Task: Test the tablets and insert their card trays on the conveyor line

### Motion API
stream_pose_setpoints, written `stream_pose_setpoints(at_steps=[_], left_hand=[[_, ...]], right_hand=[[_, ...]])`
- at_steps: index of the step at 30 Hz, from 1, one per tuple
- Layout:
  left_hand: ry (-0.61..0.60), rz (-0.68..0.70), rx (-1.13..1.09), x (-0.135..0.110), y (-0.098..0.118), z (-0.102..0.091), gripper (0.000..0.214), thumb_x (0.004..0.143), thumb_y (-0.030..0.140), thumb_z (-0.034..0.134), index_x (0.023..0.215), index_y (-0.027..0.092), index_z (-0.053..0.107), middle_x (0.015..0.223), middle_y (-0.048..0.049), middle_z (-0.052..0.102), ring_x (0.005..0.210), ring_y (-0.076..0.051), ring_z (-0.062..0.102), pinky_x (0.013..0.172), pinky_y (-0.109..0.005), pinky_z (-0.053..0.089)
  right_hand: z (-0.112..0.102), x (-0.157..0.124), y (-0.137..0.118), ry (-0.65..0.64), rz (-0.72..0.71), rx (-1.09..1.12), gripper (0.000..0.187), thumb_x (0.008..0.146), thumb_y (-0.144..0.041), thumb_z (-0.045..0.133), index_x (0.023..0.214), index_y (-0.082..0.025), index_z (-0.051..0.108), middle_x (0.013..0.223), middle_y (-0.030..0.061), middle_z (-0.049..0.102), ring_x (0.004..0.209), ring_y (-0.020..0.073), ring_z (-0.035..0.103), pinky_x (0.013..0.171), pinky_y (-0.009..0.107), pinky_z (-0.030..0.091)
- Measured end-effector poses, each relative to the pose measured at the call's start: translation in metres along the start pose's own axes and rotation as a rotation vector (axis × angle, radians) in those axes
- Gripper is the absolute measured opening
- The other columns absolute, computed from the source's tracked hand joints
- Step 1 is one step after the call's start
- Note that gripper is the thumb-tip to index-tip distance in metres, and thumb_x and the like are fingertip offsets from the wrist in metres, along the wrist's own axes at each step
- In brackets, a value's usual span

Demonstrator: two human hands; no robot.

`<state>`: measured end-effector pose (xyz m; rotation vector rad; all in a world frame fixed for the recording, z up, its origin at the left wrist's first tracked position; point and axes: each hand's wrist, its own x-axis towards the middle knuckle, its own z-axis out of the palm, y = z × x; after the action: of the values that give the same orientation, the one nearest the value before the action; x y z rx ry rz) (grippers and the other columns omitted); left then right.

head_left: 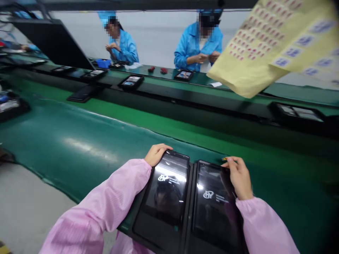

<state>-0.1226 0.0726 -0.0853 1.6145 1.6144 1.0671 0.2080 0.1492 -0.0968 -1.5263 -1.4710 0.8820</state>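
Observation:
Two black tablet-like devices lie side by side before me in a black tray (191,197). The left tablet (165,201) and the right tablet (213,215) both show a white logo with small lettering on glossy dark screens. My left hand (156,154) is closed over the far left corner of the left tablet, its fingertips at the top edge. At the far right corner of the right tablet, my right hand (239,176) pinches a small yellow-and-dark piece (225,159), too small to name. Its wrist is beside that tablet's right edge.
A green mat (79,137) covers the bench. Beyond it runs a dark line with several black trays (131,81). A yellow sheet (246,56) with red and blue marks hangs at upper right, a black panel (50,42) at upper left. Two co-workers (198,46) in blue sit opposite.

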Motion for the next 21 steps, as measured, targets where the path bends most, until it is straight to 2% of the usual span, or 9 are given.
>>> stream_pose_setpoints(at_steps=[3,6,9,15,21], left_hand=[[0.021,0.029,0.008,-0.0011,0.0024,-0.0014,0.043,0.092,0.029,0.033,0.102,0.014,0.073,0.1,-0.0073,0.072,0.093,-0.019,0.064,0.091,-0.031,0.046],[-0.002,0.085,0.034,-0.001,0.0056,-0.0029,0.044,0.093,0.028,0.033,0.096,0.015,0.074,0.092,-0.0068,0.071,0.09,-0.019,0.062,0.09,-0.031,0.045],[-0.032,0.119,0.062,0.0003,0.006,-0.0032,0.044,0.094,0.029,0.032,0.098,0.017,0.074,0.091,-0.0065,0.069,0.091,-0.019,0.059,0.091,-0.032,0.043],[-0.07,0.118,0.052,0.0013,0.0024,-0.0018,0.046,0.096,0.026,0.027,0.1,0.016,0.072,0.092,-0.0063,0.068,0.092,-0.017,0.061,0.089,-0.029,0.044],[-0.027,0.088,0.032,-0.0002,0.0038,-0.0015,0.046,0.096,0.027,0.028,0.099,0.014,0.072,0.094,-0.0065,0.07,0.094,-0.017,0.063,0.09,-0.028,0.044]], right_hand=[[-0.0005,0.0,0.0007,0.004,0.015,-0.005,0.046,0.076,-0.067,0.054,0.089,-0.023,0.055,0.071,0.0023,0.066,0.073,0.0215,0.061,0.073,0.034,0.041],[-0.0007,-0.0008,0.0012,-0.005,0.06,-0.01,0.048,0.074,-0.069,0.055,0.09,-0.023,0.055,0.073,0.0015,0.066,0.077,0.0225,0.062,0.074,0.034,0.041],[-0.0002,-0.0013,0.001,-0.009,0.091,-0.021,0.049,0.073,-0.07,0.054,0.09,-0.025,0.055,0.075,0.0007,0.066,0.08,0.0228,0.063,0.075,0.034,0.042],[-0.0001,0.0001,0.0025,0.0,0.089,-0.034,0.046,0.073,-0.068,0.054,0.088,-0.025,0.056,0.075,0.0013,0.067,0.085,0.0251,0.064,0.081,0.039,0.043],[-0.0021,0.0005,0.0049,0.005,0.06,-0.064,0.047,0.074,-0.069,0.054,0.088,-0.023,0.057,0.076,0.0037,0.068,0.084,0.0269,0.065,0.071,0.038,0.045]])
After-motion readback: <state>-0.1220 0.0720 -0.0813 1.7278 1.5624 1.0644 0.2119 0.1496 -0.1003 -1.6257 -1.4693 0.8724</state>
